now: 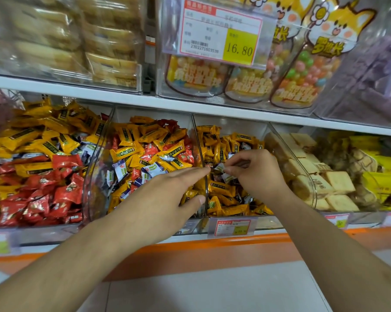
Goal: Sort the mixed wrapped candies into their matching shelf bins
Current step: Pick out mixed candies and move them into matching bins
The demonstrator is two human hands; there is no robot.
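Our right hand (255, 174) pinches a white-wrapped candy (220, 168) over the orange-candy bin (232, 194); our left hand (169, 192) reaches in flat, fingers straight, at the clear divider (202, 154). The loose pinch could drop it back among orange wrappers. We count two hands, one held candy, and four lower bins.

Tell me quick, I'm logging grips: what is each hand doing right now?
Left hand: open, fingers straight, reaching over the bin divider, holding nothing.
Right hand: pinching a silver-wrapped candy over the orange candy bin.
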